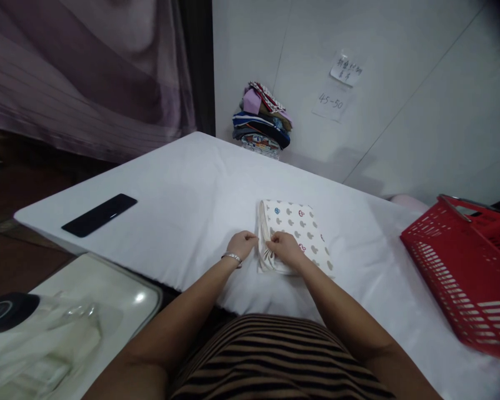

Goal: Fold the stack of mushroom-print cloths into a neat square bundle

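A white folded cloth (294, 222) with grey, red and blue printed motifs lies in a neat, many-layered square on the white-covered table. My right hand (286, 247) pinches the layers along its left edge, bunching them near the front corner. Just left of that, my left hand (242, 245), with a silver bracelet (232, 256) at the wrist, has thumb and fingers pressed together on the outermost edge of the same cloth. The fingertips of both hands are close together. Part of the cloth's front side is covered by my right hand and forearm.
A red plastic basket (462, 266) stands on the table (183, 205) at the right. At the left lies a flat black object (100, 215). Folded clothes (261, 119) are stacked against the wall beyond the far edge. A glossy white surface (120, 289) adjoins at lower left.
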Tool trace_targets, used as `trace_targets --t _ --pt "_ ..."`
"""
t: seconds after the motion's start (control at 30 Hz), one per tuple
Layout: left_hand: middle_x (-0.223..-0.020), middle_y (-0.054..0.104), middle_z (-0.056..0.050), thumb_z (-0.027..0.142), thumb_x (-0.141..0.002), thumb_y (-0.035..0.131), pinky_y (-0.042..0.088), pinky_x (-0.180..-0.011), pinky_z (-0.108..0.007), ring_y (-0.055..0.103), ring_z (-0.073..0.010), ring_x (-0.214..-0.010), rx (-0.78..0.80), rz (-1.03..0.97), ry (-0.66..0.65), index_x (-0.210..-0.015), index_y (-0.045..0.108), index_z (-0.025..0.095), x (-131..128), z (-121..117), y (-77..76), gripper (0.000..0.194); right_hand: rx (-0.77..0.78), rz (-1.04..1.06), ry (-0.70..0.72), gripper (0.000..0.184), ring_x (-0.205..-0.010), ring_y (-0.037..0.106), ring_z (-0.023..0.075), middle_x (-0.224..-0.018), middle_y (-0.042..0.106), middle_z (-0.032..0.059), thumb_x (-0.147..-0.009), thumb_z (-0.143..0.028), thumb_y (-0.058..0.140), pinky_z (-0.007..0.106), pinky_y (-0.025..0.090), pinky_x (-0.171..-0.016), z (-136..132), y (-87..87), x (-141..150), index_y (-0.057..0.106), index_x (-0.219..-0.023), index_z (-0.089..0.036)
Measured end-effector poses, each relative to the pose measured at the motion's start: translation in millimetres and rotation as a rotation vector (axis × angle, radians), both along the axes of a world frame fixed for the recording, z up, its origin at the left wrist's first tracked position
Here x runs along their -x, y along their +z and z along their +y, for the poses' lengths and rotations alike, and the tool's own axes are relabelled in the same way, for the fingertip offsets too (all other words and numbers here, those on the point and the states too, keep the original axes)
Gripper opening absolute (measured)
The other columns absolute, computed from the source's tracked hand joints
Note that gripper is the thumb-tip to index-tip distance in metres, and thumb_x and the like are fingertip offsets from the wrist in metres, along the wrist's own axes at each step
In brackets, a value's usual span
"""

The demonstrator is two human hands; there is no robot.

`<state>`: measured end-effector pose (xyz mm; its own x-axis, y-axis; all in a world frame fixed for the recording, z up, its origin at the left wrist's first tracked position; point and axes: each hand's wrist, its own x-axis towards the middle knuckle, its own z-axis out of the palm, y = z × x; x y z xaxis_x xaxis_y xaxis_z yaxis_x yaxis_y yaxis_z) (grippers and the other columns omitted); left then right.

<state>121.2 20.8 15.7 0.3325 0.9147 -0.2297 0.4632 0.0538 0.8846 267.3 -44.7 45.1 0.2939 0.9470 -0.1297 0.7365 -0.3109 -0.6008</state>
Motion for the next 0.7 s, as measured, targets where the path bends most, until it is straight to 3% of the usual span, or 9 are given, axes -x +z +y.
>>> trace_targets --t 0.13,0.3,0.57,0.7 --pt "-0.074 0.067 -0.002 0.035 -0.07 0.062 0.041 -0.063 -0.024 0.059 -0.0149 -0.07 -0.036 0.098 -0.055 -0.073 0.064 0.017 -4 -1 -2.0 0.018 -0.01 0.0 -0.023 0.011 -0.06 0.054 0.0121 -0.058 0.061 -0.0004 -0.071 -0.027 0.057 0.021 0.034 -0.057 -1 0.8 2 0.06 -0.064 -0.018" --pt "-0.069 0.064 0.0 0.03 -0.073 0.059 0.039 -0.061 -0.023 0.057 -0.0132 -0.067 -0.099 0.15 -0.07 -0.069 0.061 0.018 -9 -8 3.0 0.012 -0.038 -0.024 -0.034 0.011 -0.06 0.053 0.0116 -0.059 0.06 -0.0009 -0.07 -0.026 0.057 0.021 0.034 -0.056 -2 1.6 3 0.059 -0.063 -0.018" --pt "-0.084 0.064 -0.003 0.034 -0.082 0.049 0.036 -0.063 -0.026 0.058 -0.0163 -0.076 -0.41 0.457 -0.176 -0.079 0.061 0.021 -6 -21 12.9 0.018 -0.049 -0.04 -0.019 0.013 -0.061 0.052 0.0115 -0.062 0.06 -0.0007 -0.072 -0.027 0.056 0.021 0.033 -0.057 -3 1.1 4 0.059 -0.063 -0.018" --pt "-0.091 0.062 -0.006 0.033 -0.085 0.043 0.036 -0.063 -0.027 0.058 -0.0181 -0.079 -0.482 0.502 -0.24 -0.082 0.06 0.019 -4 -25 12.0 0.022 -0.061 -0.053 -0.004 0.013 -0.062 0.052 0.0119 -0.062 0.06 -0.0007 -0.072 -0.027 0.056 0.021 0.034 -0.058 -3 1.0 3 0.059 -0.063 -0.018"
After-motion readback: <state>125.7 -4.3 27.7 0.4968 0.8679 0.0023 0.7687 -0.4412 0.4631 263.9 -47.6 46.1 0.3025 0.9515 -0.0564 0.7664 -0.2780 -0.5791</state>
